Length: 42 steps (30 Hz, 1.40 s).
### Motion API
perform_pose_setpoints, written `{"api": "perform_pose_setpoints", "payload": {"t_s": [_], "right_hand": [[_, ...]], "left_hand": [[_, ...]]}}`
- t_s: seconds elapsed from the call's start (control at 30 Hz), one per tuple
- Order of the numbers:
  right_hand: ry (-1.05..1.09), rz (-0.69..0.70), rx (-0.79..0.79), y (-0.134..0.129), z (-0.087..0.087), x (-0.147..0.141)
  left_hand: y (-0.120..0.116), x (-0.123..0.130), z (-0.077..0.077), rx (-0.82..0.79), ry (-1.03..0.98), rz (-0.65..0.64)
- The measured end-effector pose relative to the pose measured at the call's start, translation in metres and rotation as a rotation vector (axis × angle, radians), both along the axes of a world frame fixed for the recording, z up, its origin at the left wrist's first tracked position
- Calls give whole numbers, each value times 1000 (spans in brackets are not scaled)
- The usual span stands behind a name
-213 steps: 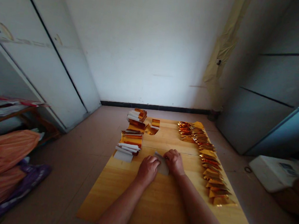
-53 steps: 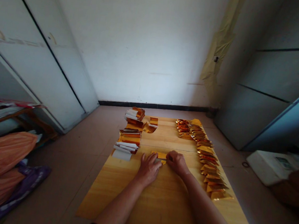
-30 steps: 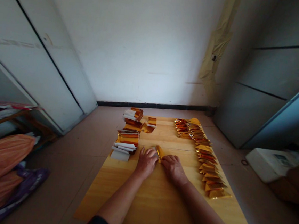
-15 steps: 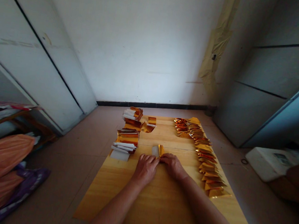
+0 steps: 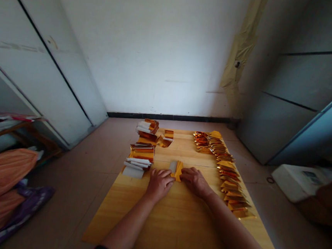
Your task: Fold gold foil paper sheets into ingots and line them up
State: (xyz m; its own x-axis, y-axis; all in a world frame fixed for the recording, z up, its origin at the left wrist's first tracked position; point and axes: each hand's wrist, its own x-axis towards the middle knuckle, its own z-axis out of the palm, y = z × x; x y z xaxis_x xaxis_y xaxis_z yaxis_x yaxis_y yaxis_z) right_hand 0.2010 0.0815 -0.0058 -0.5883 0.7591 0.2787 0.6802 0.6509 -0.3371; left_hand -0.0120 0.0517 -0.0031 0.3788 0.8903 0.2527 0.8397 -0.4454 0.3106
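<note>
A small sheet of gold foil paper [image 5: 179,170] lies partly folded on the wooden table, with a strip of its pale back showing at the left. My left hand [image 5: 159,184] grips its lower left side with bent fingers. From the right, my right hand [image 5: 196,182] pinches the golden edge, fingers closed together. To the left of my hands are bundles of curled gold paper [image 5: 142,152] and pale-backed sheets [image 5: 133,171]. A long overlapping row of folded gold paper pieces [image 5: 229,175] runs along the right side of the table.
The wooden table [image 5: 157,224] stands on a tiled floor before a white wall [image 5: 160,62]. Pale cabinets [image 5: 42,71] are on the left, near orange cloth or bags [image 5: 1,176]. A white box [image 5: 291,182] sits on the floor at right.
My hands have moved slightly apart. More of the paper's golden folded part now shows between them, standing more upright in view. The surrounding bundles have not moved.
</note>
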Motion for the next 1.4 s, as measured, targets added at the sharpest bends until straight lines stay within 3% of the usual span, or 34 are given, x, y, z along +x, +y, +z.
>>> {"api": "perform_pose_setpoints", "payload": {"t_s": [0.3, 0.57, 0.93, 1.1, 1.4], "right_hand": [[-7, -24, 32, 8, -12, -10], [239, 5, 59, 16, -36, -11], [85, 42, 57, 14, -18, -13], [41, -14, -9, 22, -19, -19], [-153, -110, -48, 25, -4, -32]], "left_hand": [[15, -7, -2, -109, -73, 35], [15, -7, -6, -101, -70, 33], [11, -10, -7, -70, -27, -19], [8, -15, -6, -52, 9, -68], [8, -19, -3, -129, 28, -110]]}}
